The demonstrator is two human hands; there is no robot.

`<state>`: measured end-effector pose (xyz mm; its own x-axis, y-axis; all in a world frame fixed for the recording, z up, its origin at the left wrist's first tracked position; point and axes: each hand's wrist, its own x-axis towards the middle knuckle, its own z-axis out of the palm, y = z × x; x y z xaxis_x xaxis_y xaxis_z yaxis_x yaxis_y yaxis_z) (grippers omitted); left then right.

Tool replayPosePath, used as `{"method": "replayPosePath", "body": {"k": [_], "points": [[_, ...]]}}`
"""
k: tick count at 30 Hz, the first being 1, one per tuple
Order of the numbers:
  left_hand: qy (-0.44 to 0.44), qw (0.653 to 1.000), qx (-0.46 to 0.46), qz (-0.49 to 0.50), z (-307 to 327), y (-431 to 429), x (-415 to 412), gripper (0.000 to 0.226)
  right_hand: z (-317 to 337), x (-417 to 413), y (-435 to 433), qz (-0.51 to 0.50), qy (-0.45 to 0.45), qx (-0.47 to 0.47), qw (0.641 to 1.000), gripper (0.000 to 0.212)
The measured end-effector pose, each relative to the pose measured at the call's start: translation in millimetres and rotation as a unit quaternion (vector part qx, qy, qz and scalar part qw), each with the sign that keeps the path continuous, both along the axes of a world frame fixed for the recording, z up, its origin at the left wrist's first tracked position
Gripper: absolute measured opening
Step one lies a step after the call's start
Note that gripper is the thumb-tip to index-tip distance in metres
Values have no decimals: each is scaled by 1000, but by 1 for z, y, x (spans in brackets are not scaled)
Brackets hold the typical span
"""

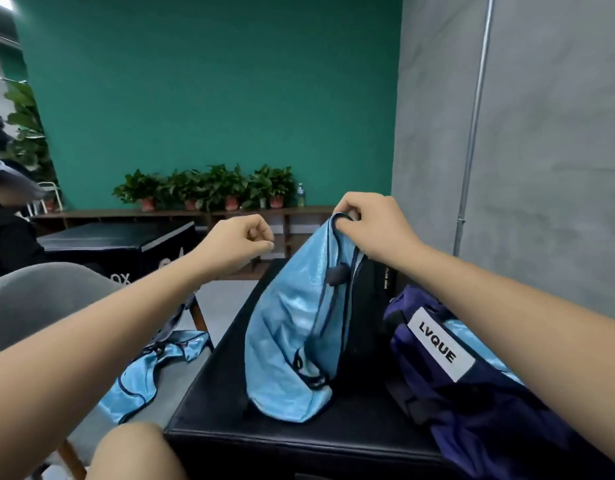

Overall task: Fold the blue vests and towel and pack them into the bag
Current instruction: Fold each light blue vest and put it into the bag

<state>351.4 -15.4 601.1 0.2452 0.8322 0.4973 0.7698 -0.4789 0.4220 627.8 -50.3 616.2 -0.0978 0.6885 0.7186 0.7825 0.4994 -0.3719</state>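
My right hand (372,225) pinches the top edge of a light blue vest (292,327) with dark trim and holds it up; the vest's lower part rests on the black padded box (299,441). To the left of it, my left hand (242,242) hangs in the air with fingers curled, holding nothing. A second blue vest (145,375) lies crumpled on the grey chair (39,299) at the left. The dark blue bag (472,386) with a white "LVQUE" label sits on the box at the right, with light blue fabric (462,329) showing inside it.
A black bottle (379,289) stands behind the held vest. Another black box (119,244) is at the back left, beside a person in black. A wooden bench (181,213) with potted plants runs along the green wall. A grey wall stands at the right.
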Motion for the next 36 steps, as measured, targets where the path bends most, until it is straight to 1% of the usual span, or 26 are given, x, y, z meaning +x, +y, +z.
{"method": "replayPosePath", "body": {"k": [3,6,11,13,18,20,22,24,27,29,32,36], "points": [[-25,999,-29,-33,-16,-13,14,6,9,0,6,-22,-35,-7,999,9],[-22,998,-29,-45,-39,-26,27,11,17,-1,11,-45,-48,-11,998,8],[-61,991,-57,-100,-86,-51,52,26,32,-5,16,-68,-56,-9,996,10],[-68,990,-66,-105,-110,-57,64,35,38,-7,17,-71,-51,-6,996,10],[19,998,-31,-43,-181,-55,93,69,54,-9,18,-78,-29,1,997,9],[28,999,-23,-17,-205,-50,99,73,59,-9,17,-81,-28,7,996,10],[13,1000,-13,1,-220,-43,101,71,64,-8,16,-86,-31,10,996,10],[-14,1000,-3,10,-228,-34,99,61,67,-6,16,-89,-33,12,995,10],[-40,999,10,8,-230,-23,92,34,68,-1,16,-94,-37,15,995,8],[-41,999,16,-2,-227,-20,86,19,68,5,16,-98,-41,14,994,8],[-44,999,9,1,-216,-17,77,20,69,13,15,-104,-49,10,993,10],[-90,996,-18,21,-186,-10,55,19,69,28,14,-122,-50,2,991,10]]}}
